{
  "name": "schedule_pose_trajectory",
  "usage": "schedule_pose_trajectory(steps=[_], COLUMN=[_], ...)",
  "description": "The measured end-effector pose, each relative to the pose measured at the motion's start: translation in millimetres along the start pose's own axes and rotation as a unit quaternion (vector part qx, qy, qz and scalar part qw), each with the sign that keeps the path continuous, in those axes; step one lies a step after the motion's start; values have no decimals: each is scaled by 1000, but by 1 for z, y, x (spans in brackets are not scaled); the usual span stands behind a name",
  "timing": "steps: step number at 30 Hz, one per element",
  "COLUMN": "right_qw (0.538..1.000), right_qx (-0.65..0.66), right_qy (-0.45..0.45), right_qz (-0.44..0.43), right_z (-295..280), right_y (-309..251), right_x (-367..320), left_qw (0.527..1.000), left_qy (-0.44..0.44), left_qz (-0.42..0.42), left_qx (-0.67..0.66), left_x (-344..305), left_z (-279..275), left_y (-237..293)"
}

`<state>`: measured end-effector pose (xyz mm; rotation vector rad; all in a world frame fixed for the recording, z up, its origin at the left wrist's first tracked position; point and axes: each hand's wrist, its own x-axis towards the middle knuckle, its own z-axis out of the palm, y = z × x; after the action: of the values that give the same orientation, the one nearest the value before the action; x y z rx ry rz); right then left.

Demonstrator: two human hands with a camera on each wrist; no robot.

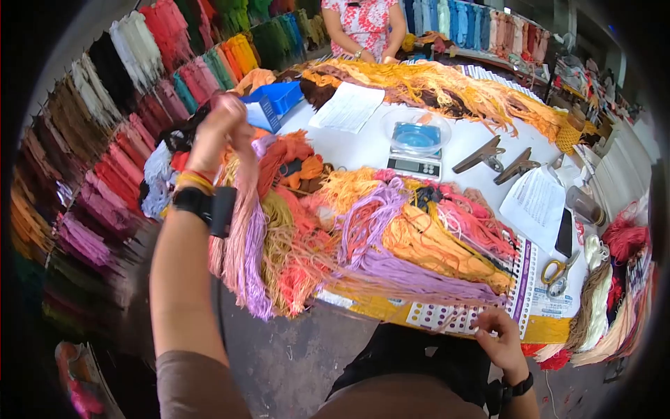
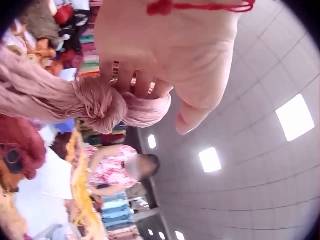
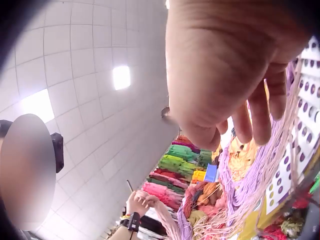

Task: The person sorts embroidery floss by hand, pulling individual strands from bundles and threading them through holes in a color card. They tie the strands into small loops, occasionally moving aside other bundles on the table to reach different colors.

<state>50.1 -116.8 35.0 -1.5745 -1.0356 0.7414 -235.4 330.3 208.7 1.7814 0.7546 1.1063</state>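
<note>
My left hand (image 1: 222, 133) is raised at the left of the table, fingers curled round the knotted, looped end of a dusty pink skein (image 2: 50, 95). The skein (image 1: 241, 188) hangs from it, and loose pinkish strands stretch right across the pile. By the front edge my right hand (image 1: 501, 339) is held with fingers bent loosely and thumb apart, near the strand ends. In the right wrist view the fingers of that hand (image 3: 240, 90) hang over lilac and pink threads (image 3: 250, 185); no grip on them shows. A lilac skein (image 1: 433, 272) and orange yarn (image 1: 419, 241) lie between the hands.
A scale (image 1: 414, 164) with a clear dish, two large clips (image 1: 478, 155), papers (image 1: 347, 107), a blue bin (image 1: 283, 96) and scissors (image 1: 557, 278) are on the table (image 1: 359, 150). Across it stands a person (image 1: 363, 28). Coloured skeins hang on racks at the left (image 1: 112, 146).
</note>
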Motion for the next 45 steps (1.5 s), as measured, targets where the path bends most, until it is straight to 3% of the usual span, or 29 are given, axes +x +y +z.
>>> schedule_pose_trajectory(steps=[1,2,3,4,8,12,15,16,17,22,23,24,25,26,28,29,30,31,32,33,34,35,37,38,39,40,42,43,45], right_qw=[1000,998,995,995,986,979,982,977,978,980,979,976,971,965,958,949,939,939,927,914,905,897,884,878,862,833,763,765,702], right_qx=[-19,-37,-27,-25,19,14,-120,-160,-157,-110,-97,-99,-85,-69,-55,-25,6,2,9,16,29,23,36,55,-19,-139,-311,-312,-418], right_qy=[17,35,69,77,131,161,124,123,107,149,172,183,215,247,272,305,336,335,367,397,416,434,462,473,498,532,552,550,491], right_qz=[17,34,60,61,103,122,78,63,83,73,56,57,59,62,77,77,76,77,79,80,86,83,65,50,92,66,129,124,304], right_z=[-6,-9,-10,-13,-25,-31,-36,-34,-38,-54,-60,-68,-77,-86,-111,-125,-139,-154,-170,-186,-202,-218,-256,-275,-294,-329,-359,-365,-368], right_y=[6,10,10,16,35,33,28,19,30,28,35,40,42,45,53,59,63,64,64,63,61,59,67,73,76,111,120,119,116], right_x=[-6,-11,-15,-20,-32,-21,-18,-15,-17,-24,-28,-32,-38,-43,-54,-58,-61,-62,-61,-57,-52,-44,-28,-18,-10,-1,10,14,24], left_qw=[993,985,990,996,985,976,964,982,987,980,983,917,980,986,973,989,950,988,995,986,987,990,958,952,971,942,946,946,967], left_qy=[-111,-45,34,80,125,209,188,158,134,143,127,44,105,156,130,139,141,137,56,28,28,-58,-28,-52,-84,-39,-53,-48,-79], left_qz=[-31,-19,-42,-4,-78,-43,-14,-94,-76,-135,-132,241,113,-25,-30,32,92,8,-1,-64,-94,-61,-284,-301,-224,-329,-314,-313,-236], left_qx=[-15,167,134,40,-88,-38,186,36,-37,24,17,314,128,-62,-189,38,263,-74,81,149,126,111,30,-29,-8,-48,-66,-68,-46], left_x=[13,18,15,7,-4,0,-4,-12,-6,-23,-14,24,13,-8,-39,-67,-88,-98,-127,-138,-169,-182,-211,-222,-234,-245,-262,-264,-273], left_z=[-12,-16,-11,3,11,-10,-31,-5,-12,48,-26,-56,-45,-32,-22,3,21,29,70,62,116,128,155,161,167,171,166,170,178], left_y=[-49,-100,-145,-149,-125,-146,-162,-140,-162,-92,-173,-219,-200,-168,-140,-111,-93,-110,-67,-94,-40,-43,-38,-44,-45,-48,-66,-61,-41])
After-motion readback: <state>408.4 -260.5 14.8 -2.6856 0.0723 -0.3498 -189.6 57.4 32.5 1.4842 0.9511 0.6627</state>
